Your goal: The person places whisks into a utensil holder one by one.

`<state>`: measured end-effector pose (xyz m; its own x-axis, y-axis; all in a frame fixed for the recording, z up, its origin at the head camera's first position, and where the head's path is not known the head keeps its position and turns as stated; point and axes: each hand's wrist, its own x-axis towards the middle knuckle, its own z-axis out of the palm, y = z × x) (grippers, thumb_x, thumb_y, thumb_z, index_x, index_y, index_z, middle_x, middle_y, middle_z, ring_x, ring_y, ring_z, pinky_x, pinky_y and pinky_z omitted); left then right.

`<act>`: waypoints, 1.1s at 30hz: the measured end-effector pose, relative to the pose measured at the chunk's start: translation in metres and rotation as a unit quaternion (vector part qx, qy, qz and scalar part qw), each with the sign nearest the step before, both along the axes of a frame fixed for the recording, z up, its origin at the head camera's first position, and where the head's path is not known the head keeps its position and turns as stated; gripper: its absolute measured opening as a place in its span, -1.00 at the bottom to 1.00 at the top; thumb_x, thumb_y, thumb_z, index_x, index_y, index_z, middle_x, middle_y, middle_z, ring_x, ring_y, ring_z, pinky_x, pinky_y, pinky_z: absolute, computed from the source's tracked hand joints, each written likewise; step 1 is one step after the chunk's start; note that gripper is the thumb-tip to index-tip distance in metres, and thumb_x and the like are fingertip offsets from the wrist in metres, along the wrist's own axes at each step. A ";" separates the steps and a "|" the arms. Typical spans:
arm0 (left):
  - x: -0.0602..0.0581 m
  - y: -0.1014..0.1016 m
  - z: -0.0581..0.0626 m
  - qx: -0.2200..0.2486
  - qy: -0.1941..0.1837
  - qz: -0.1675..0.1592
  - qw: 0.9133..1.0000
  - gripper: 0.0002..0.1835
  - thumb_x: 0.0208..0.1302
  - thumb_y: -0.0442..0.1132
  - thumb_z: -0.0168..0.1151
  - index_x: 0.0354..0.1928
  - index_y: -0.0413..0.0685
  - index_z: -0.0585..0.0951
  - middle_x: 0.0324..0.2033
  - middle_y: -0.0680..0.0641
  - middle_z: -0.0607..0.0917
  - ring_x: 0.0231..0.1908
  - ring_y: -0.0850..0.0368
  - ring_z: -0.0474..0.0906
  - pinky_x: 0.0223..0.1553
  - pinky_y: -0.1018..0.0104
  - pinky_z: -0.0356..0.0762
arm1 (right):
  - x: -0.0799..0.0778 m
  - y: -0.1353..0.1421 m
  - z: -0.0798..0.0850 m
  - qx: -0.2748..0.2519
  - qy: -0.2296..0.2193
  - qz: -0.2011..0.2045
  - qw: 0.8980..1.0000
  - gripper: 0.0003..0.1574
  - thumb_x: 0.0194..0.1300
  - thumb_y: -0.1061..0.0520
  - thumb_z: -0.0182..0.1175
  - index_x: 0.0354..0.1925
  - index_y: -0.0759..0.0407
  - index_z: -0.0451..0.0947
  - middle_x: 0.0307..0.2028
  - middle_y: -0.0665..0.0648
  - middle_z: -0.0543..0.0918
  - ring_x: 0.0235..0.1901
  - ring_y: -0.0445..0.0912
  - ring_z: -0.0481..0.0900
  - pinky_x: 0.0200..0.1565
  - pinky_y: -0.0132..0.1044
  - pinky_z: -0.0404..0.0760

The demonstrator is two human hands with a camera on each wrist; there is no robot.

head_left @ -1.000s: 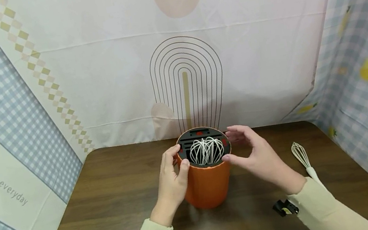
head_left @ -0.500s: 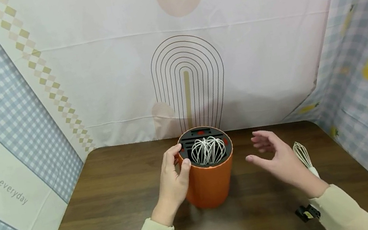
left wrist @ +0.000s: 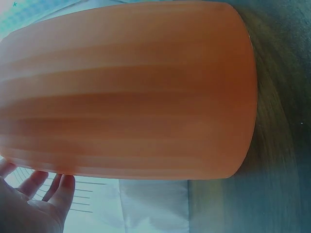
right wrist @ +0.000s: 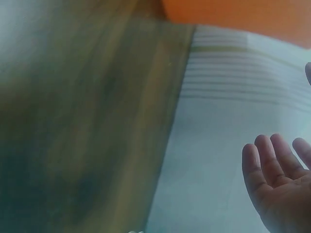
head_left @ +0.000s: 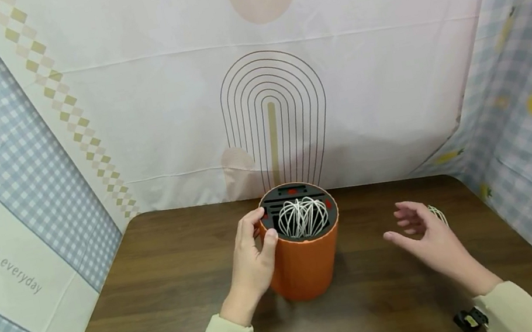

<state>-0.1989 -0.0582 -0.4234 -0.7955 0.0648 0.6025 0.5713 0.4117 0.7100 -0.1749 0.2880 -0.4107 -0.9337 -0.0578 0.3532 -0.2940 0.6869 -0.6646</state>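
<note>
Orange holder (head_left: 308,271) stands upright on the brown table (head_left: 177,270), around the middle, toward the back edge. Left hand (head_left: 250,258) holds its left side near the rim, thumb toward the front and fingers around the far side; probably a light steadying hold, since the base already rests flat. Whisk heads (head_left: 303,219) poke up through the black slotted insert (head_left: 279,199), wires on top, likely so the handles sit down inside; can't tell how many from the tangle. Right hand (head_left: 440,242) is off to the right, well apart from the holder, fingers spread and loosely bent, nothing in the grip. Loose whisk (head_left: 437,214) is mostly hidden behind it, only some wires showing; can't tell if they touch.
</note>
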 end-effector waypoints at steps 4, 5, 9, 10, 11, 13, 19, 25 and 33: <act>0.000 0.000 -0.001 -0.001 0.001 0.000 1.000 -0.53 0.27 0.02 -0.06 0.20 0.11 0.28 0.16 0.12 0.29 0.12 0.22 0.26 0.09 0.26 0.31 | -0.002 0.022 -0.019 0.018 -0.032 -0.030 0.999 -0.18 0.01 -0.17 0.26 0.20 -0.03 0.20 -0.06 -0.03 0.42 -0.14 -0.11 0.43 -0.18 -0.36 0.47; 0.000 0.000 -0.001 -0.001 0.001 0.000 1.000 -0.53 0.27 0.02 -0.06 0.20 0.11 0.28 0.16 0.12 0.29 0.12 0.22 0.26 0.09 0.26 0.31 | -0.002 0.027 -0.023 0.019 -0.036 -0.039 0.998 -0.17 0.01 -0.18 0.25 0.20 -0.03 0.19 -0.06 -0.02 0.42 -0.14 -0.11 0.43 -0.18 -0.36 0.47; -0.001 0.000 -0.002 -0.001 0.001 0.000 1.000 -0.53 0.27 0.02 -0.06 0.20 0.11 0.27 0.16 0.12 0.28 0.12 0.22 0.26 0.10 0.26 0.31 | -0.001 0.043 -0.032 0.030 -0.047 -0.072 0.996 -0.12 0.01 -0.21 0.24 0.23 0.03 0.18 -0.06 0.03 0.43 -0.13 -0.05 0.45 -0.23 -0.37 0.49; -0.001 0.000 -0.002 -0.002 0.001 0.000 1.000 -0.53 0.27 0.02 -0.06 0.20 0.11 0.27 0.16 0.12 0.28 0.12 0.22 0.26 0.10 0.26 0.31 | -0.001 0.047 -0.034 0.032 -0.049 -0.082 0.995 -0.11 0.01 -0.22 0.23 0.23 0.05 0.18 -0.05 0.04 0.43 -0.13 -0.03 0.44 -0.26 -0.37 0.49; -0.001 -0.001 -0.002 -0.002 0.002 0.000 1.000 -0.53 0.27 0.02 -0.06 0.20 0.11 0.27 0.16 0.11 0.28 0.12 0.21 0.26 0.10 0.25 0.31 | 0.000 0.050 -0.035 0.036 -0.052 -0.089 0.994 -0.10 0.02 -0.23 0.23 0.24 0.07 0.17 -0.05 0.06 0.43 -0.12 -0.01 0.44 -0.29 -0.38 0.49; -0.001 0.000 -0.001 -0.003 0.002 -0.001 1.000 -0.53 0.28 0.02 -0.07 0.20 0.10 0.27 0.16 0.11 0.28 0.12 0.21 0.26 0.10 0.25 0.30 | 0.000 0.058 -0.038 0.037 -0.062 -0.105 0.992 -0.07 0.01 -0.25 0.21 0.24 0.10 0.16 -0.04 0.10 0.44 -0.11 0.02 0.44 -0.34 -0.40 0.49; -0.001 0.000 -0.001 -0.006 0.001 0.000 1.000 -0.53 0.28 0.02 -0.07 0.20 0.10 0.27 0.17 0.10 0.28 0.12 0.21 0.26 0.10 0.25 0.30 | 0.004 0.077 -0.044 0.052 -0.087 -0.132 0.986 -0.03 0.04 -0.29 0.16 0.24 0.21 0.13 -0.01 0.26 0.42 -0.09 0.09 0.43 -0.37 -0.37 0.46; -0.001 -0.001 -0.001 -0.007 0.002 0.001 1.000 -0.53 0.28 0.02 -0.08 0.21 0.12 0.26 0.17 0.11 0.27 0.12 0.21 0.26 0.10 0.25 0.30 | 0.008 0.089 -0.048 0.052 -0.109 -0.155 0.980 0.05 0.04 -0.34 0.13 0.23 0.33 0.10 -0.01 0.38 0.41 -0.09 0.19 0.43 -0.29 -0.06 0.48; 0.000 -0.001 -0.001 -0.006 0.000 0.002 1.000 -0.53 0.28 0.02 -0.08 0.20 0.11 0.27 0.17 0.11 0.28 0.12 0.22 0.26 0.10 0.26 0.30 | 0.013 0.097 -0.057 0.045 -0.129 -0.194 0.971 0.05 0.03 -0.34 0.13 0.19 0.40 0.14 -0.01 0.45 0.39 -0.06 0.24 0.41 -0.17 0.05 0.38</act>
<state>-0.1991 -0.0587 -0.4240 -0.7963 0.0694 0.6009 0.5690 0.4231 0.7052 -0.1622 0.3850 -0.4677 -0.9482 0.2963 0.1146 0.1668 0.7712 -0.6143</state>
